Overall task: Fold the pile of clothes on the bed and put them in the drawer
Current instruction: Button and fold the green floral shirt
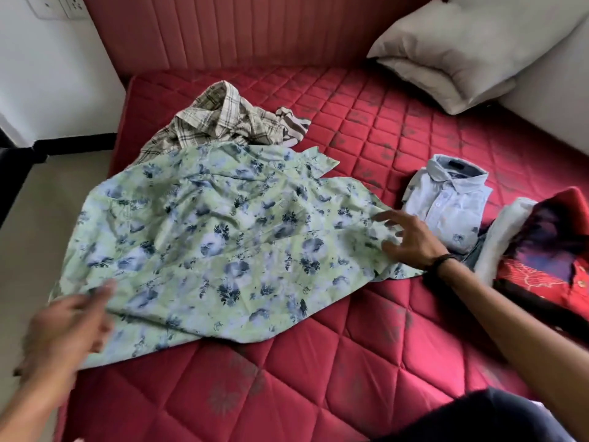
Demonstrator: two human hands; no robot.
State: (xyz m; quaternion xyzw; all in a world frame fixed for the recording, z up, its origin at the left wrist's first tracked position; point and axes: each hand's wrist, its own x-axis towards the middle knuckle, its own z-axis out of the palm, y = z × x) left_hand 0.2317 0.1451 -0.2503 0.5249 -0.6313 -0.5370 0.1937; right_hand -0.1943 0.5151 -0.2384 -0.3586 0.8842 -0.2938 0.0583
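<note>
Two grey pillows [446,55] against red headboard [239,30]

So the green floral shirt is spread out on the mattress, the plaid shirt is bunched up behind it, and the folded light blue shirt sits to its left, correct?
Not quite. The head view shows the folded light blue shirt to the right of the green floral shirt, not the left. The rest holds: the floral shirt is spread on the mattress, the plaid shirt bunched behind it.

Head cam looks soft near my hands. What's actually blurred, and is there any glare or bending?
Head view: left hand heavily motion-blurred at the edge of the green floral shirt; right hand slightly smeared at its fingertips; folded pale blue shirt and crumpled plaid shirt fairly sharp; soft daylight, no glare; wide-angle bending curves the red quilted mattress.
</note>
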